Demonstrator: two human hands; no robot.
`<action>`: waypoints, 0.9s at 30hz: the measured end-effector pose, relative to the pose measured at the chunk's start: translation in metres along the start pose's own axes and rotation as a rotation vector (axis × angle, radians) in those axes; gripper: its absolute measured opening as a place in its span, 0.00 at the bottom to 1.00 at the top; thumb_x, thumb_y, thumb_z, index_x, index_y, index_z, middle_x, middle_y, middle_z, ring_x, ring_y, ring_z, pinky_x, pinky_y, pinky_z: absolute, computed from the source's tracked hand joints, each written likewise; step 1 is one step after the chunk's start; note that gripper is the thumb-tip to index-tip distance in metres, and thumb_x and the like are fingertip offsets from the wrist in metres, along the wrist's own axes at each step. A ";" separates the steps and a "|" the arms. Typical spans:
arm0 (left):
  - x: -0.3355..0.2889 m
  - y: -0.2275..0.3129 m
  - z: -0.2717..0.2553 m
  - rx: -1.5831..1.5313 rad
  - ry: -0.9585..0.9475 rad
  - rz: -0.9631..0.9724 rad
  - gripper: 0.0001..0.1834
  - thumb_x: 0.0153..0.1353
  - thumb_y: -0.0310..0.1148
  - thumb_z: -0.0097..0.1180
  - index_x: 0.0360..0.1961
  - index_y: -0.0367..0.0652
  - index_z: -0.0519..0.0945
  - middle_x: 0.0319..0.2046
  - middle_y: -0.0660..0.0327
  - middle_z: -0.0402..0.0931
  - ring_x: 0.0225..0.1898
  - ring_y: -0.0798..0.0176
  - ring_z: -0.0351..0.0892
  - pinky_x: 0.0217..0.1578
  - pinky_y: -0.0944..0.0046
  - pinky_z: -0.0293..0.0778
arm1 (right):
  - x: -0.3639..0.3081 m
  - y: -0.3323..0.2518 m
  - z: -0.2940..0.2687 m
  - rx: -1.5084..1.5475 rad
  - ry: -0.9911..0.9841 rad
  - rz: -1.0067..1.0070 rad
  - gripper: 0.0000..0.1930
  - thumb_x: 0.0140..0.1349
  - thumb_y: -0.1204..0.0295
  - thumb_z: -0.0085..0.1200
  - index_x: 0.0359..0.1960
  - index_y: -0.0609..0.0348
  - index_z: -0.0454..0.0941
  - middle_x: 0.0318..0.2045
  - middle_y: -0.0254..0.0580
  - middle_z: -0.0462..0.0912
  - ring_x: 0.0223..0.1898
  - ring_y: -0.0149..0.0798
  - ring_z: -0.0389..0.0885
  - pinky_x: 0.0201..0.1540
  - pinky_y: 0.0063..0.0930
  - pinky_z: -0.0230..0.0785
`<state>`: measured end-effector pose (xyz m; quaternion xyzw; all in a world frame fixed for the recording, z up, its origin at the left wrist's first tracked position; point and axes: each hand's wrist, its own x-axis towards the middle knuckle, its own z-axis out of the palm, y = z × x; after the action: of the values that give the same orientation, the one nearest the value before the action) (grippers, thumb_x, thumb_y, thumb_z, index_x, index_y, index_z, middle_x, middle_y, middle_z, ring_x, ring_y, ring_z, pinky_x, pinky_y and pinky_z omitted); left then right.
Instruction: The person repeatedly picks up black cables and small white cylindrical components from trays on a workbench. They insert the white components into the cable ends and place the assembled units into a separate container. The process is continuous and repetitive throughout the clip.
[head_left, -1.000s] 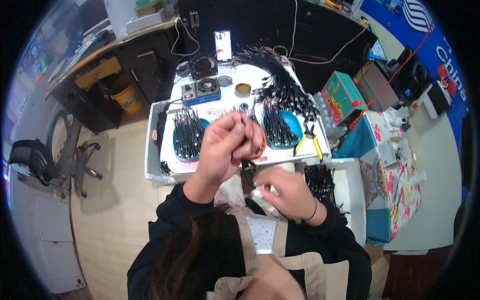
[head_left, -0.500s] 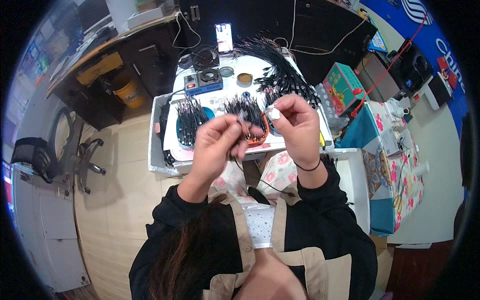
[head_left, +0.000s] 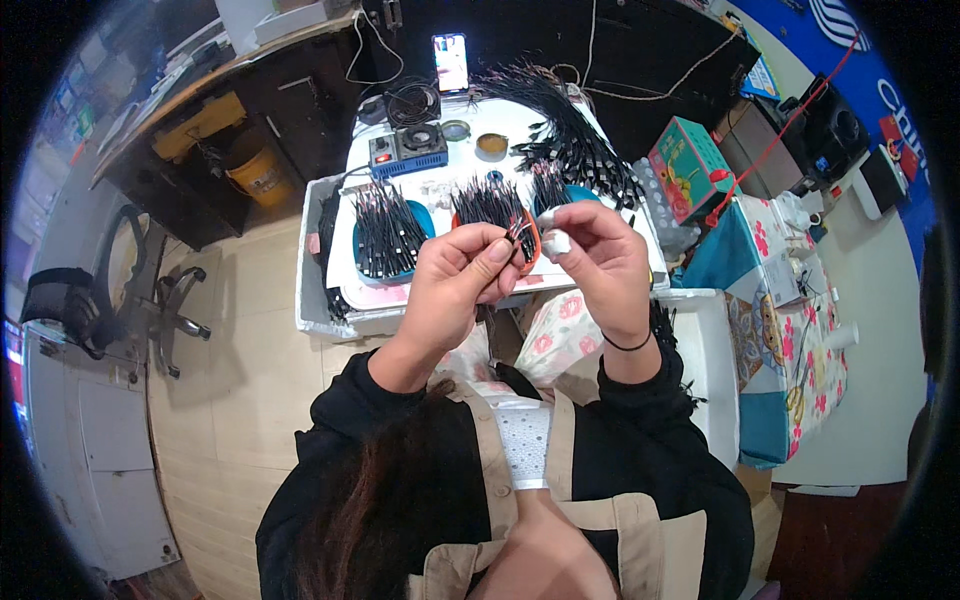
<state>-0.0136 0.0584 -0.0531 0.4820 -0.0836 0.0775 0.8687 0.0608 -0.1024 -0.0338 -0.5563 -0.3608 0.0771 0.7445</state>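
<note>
My left hand (head_left: 462, 278) pinches a thin black cable between thumb and fingers; its split wire ends (head_left: 521, 231) stick out toward the right. Close beside it, my right hand (head_left: 605, 262) has thumb and index finger drawn together. White material (head_left: 558, 244) covers those fingertips; whether it is wrapped on or held, I cannot tell. Just beyond my hands, upright bunches of black cables (head_left: 383, 232) stand in a blue tub (head_left: 424, 220) at the left, an orange tub (head_left: 535, 262) in the middle and another blue tub (head_left: 578, 193) at the right.
A blue soldering-pot-like device (head_left: 408, 160) with a red switch, a round tin (head_left: 491, 147) and a lit phone (head_left: 451, 62) stand on the white table (head_left: 468, 170). Loose black cables (head_left: 575, 140) heap at its far right. A green-red box (head_left: 690, 165) sits beyond the right edge.
My left hand has moved slightly right and steadied, with the cable's wire ends now showing between my hands. My right hand has shifted slightly down, staying closed.
</note>
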 end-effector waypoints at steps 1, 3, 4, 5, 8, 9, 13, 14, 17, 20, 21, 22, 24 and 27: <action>0.000 -0.002 0.001 -0.010 -0.010 -0.022 0.09 0.68 0.28 0.48 0.35 0.33 0.77 0.22 0.64 0.74 0.18 0.80 0.60 0.18 0.79 0.53 | -0.001 0.001 -0.003 0.007 -0.039 0.000 0.10 0.61 0.79 0.56 0.43 0.67 0.75 0.38 0.38 0.80 0.39 0.27 0.79 0.44 0.21 0.73; 0.001 -0.004 0.003 -0.026 -0.030 -0.063 0.09 0.68 0.28 0.48 0.36 0.33 0.77 0.22 0.64 0.74 0.18 0.80 0.61 0.18 0.79 0.53 | -0.002 0.002 -0.008 0.002 -0.075 -0.003 0.09 0.60 0.79 0.56 0.43 0.67 0.75 0.38 0.38 0.80 0.38 0.27 0.80 0.43 0.21 0.74; 0.001 -0.005 0.005 -0.035 -0.031 -0.070 0.08 0.68 0.28 0.48 0.36 0.33 0.77 0.22 0.63 0.74 0.18 0.80 0.61 0.18 0.79 0.53 | -0.002 0.002 -0.009 -0.008 -0.071 -0.005 0.09 0.60 0.80 0.56 0.42 0.67 0.76 0.37 0.38 0.80 0.38 0.27 0.80 0.43 0.20 0.74; 0.002 -0.006 0.006 -0.042 -0.029 -0.075 0.08 0.68 0.28 0.48 0.36 0.33 0.77 0.22 0.63 0.75 0.18 0.80 0.61 0.18 0.79 0.53 | -0.002 0.002 -0.010 -0.017 -0.068 -0.005 0.09 0.60 0.80 0.57 0.41 0.68 0.76 0.37 0.38 0.79 0.37 0.27 0.80 0.42 0.20 0.75; 0.004 -0.009 0.008 -0.045 -0.012 -0.100 0.08 0.68 0.28 0.48 0.37 0.33 0.77 0.22 0.63 0.75 0.18 0.79 0.60 0.18 0.79 0.53 | -0.003 0.002 -0.011 -0.040 -0.074 -0.005 0.07 0.59 0.80 0.57 0.39 0.68 0.76 0.35 0.38 0.79 0.36 0.27 0.81 0.40 0.19 0.75; 0.005 -0.010 0.009 -0.043 -0.003 -0.111 0.08 0.68 0.28 0.48 0.37 0.33 0.76 0.22 0.63 0.75 0.18 0.79 0.60 0.18 0.79 0.53 | -0.003 0.003 -0.010 -0.050 -0.072 0.009 0.07 0.59 0.80 0.57 0.39 0.68 0.76 0.35 0.38 0.79 0.35 0.27 0.81 0.39 0.19 0.75; 0.005 -0.017 0.014 0.117 0.027 0.008 0.08 0.67 0.28 0.49 0.38 0.33 0.77 0.23 0.63 0.76 0.18 0.79 0.61 0.19 0.78 0.56 | -0.007 0.006 -0.007 -0.055 0.022 0.018 0.05 0.60 0.79 0.57 0.37 0.69 0.77 0.34 0.38 0.78 0.34 0.27 0.81 0.36 0.18 0.75; 0.002 -0.019 0.017 0.230 0.056 0.088 0.08 0.67 0.27 0.49 0.38 0.33 0.77 0.23 0.63 0.76 0.19 0.79 0.62 0.20 0.78 0.57 | -0.007 0.007 -0.007 -0.096 0.046 -0.005 0.05 0.60 0.79 0.57 0.37 0.69 0.76 0.34 0.38 0.78 0.33 0.27 0.80 0.36 0.18 0.75; 0.001 -0.020 0.016 0.299 0.067 0.126 0.08 0.67 0.27 0.50 0.39 0.32 0.78 0.23 0.63 0.76 0.20 0.79 0.63 0.20 0.78 0.58 | -0.008 0.012 -0.005 -0.175 0.093 -0.063 0.06 0.61 0.78 0.57 0.37 0.68 0.76 0.33 0.37 0.79 0.32 0.26 0.80 0.35 0.17 0.74; 0.002 -0.019 0.010 0.169 0.042 0.029 0.08 0.67 0.27 0.50 0.38 0.33 0.78 0.23 0.64 0.75 0.20 0.79 0.63 0.20 0.79 0.57 | -0.010 0.018 -0.002 -0.069 0.116 0.017 0.07 0.62 0.77 0.56 0.39 0.66 0.75 0.32 0.36 0.79 0.34 0.25 0.79 0.37 0.17 0.72; 0.002 -0.019 0.007 0.108 0.040 -0.012 0.08 0.67 0.27 0.50 0.38 0.33 0.78 0.23 0.64 0.75 0.20 0.79 0.64 0.20 0.79 0.57 | -0.011 0.021 -0.001 0.005 0.129 0.055 0.07 0.62 0.76 0.56 0.40 0.65 0.75 0.33 0.35 0.78 0.35 0.25 0.78 0.38 0.18 0.71; 0.002 -0.020 0.006 0.047 0.037 -0.053 0.08 0.67 0.27 0.50 0.38 0.33 0.78 0.23 0.65 0.75 0.20 0.79 0.64 0.20 0.79 0.56 | -0.012 0.023 0.001 0.117 0.133 0.148 0.07 0.63 0.74 0.55 0.40 0.64 0.74 0.32 0.35 0.79 0.33 0.25 0.78 0.36 0.17 0.70; 0.004 -0.022 0.003 -0.062 0.007 -0.088 0.08 0.67 0.27 0.50 0.37 0.33 0.78 0.22 0.65 0.74 0.20 0.79 0.64 0.20 0.80 0.55 | -0.013 0.027 0.004 0.370 0.162 0.317 0.08 0.64 0.71 0.55 0.39 0.62 0.74 0.30 0.34 0.79 0.30 0.24 0.78 0.32 0.15 0.69; 0.004 -0.024 -0.001 -0.131 -0.032 -0.113 0.08 0.66 0.27 0.50 0.36 0.33 0.78 0.22 0.65 0.74 0.21 0.79 0.65 0.20 0.80 0.54 | -0.013 0.028 0.001 0.541 0.066 0.427 0.09 0.65 0.70 0.53 0.42 0.61 0.73 0.29 0.33 0.78 0.29 0.23 0.75 0.31 0.13 0.67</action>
<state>-0.0044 0.0472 -0.0729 0.4292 -0.0750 0.0149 0.9000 0.0588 -0.0983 -0.0646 -0.4039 -0.1785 0.3058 0.8435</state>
